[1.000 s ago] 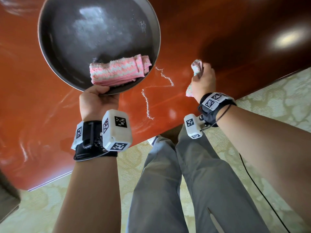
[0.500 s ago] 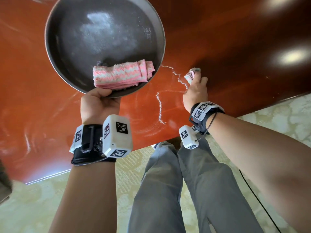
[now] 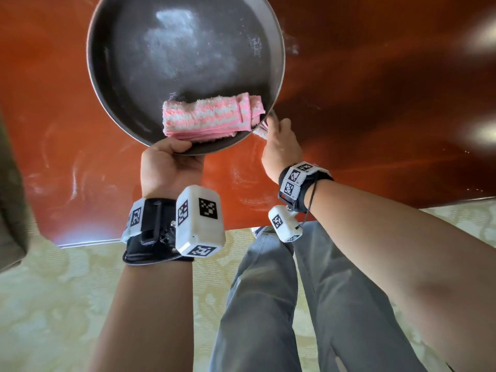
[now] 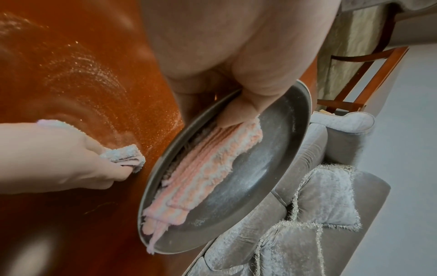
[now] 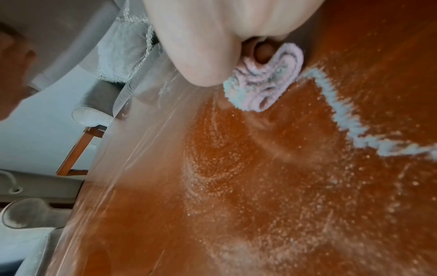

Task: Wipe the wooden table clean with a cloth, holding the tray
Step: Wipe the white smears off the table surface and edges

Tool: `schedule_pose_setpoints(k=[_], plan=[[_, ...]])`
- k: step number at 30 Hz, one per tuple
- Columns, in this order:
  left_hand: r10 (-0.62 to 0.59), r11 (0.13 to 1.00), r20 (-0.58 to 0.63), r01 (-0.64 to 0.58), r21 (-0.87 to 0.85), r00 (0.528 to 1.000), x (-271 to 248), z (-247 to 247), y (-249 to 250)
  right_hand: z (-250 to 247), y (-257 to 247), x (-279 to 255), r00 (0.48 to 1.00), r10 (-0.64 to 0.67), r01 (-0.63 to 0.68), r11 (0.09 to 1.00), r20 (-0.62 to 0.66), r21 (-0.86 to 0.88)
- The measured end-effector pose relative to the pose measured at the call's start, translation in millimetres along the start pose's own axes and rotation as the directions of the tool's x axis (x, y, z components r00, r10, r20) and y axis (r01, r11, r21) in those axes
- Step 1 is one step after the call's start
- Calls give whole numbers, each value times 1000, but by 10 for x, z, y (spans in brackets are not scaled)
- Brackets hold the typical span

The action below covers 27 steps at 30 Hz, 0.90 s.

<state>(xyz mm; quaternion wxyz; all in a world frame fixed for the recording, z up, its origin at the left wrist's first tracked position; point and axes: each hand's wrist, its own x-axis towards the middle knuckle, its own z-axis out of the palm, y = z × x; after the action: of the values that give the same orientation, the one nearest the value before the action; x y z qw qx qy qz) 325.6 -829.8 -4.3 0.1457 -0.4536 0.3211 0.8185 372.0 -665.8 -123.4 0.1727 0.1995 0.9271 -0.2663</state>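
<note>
The left hand (image 3: 167,167) grips the near rim of the round dark tray (image 3: 185,44), thumb inside on a folded pink-and-white towel (image 3: 212,116) lying in it. The right hand (image 3: 280,146) is curled around a bunched cloth (image 5: 264,82), pressing it on the wooden table (image 3: 375,103) just beside the tray's rim, amid white powder (image 5: 343,115)

**Room around the table**

Pale floor covering (image 3: 53,304) with a faint raised floral pattern runs underfoot. Grey velvet sofa (image 4: 343,186) stands close by, fringed cushions (image 4: 326,196) propped on it. A wooden chair frame (image 4: 369,78) sits behind. Bright light glares (image 3: 483,132) on polished wood.
</note>
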Motion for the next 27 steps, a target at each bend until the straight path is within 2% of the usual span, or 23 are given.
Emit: schedule_pose_setpoints(k=[6,10,12,16,20,27], plan=[[31,998,-7,-31,-47,1000,-69,86,-70,-201,106,26,992,-85,78,995,92,69],[21,996,-9,-22,-88,1000,-88,271,-209,-638,362,170,995,-97,92,977,17,193],[28,992,-19,-30,-126,999,-84,391,-294,-876,544,301,997,-65,70,976,-30,208],[61,982,-27,-65,-175,998,-75,621,-444,-1252,915,616,991,94,-71,974,-99,215],[73,975,-32,-78,-208,997,-53,789,-545,-1386,1166,802,979,166,-152,981,-119,122],[96,967,-57,-107,-230,994,21,807,-586,-1179,1247,937,982,163,-170,983,-99,-65]])
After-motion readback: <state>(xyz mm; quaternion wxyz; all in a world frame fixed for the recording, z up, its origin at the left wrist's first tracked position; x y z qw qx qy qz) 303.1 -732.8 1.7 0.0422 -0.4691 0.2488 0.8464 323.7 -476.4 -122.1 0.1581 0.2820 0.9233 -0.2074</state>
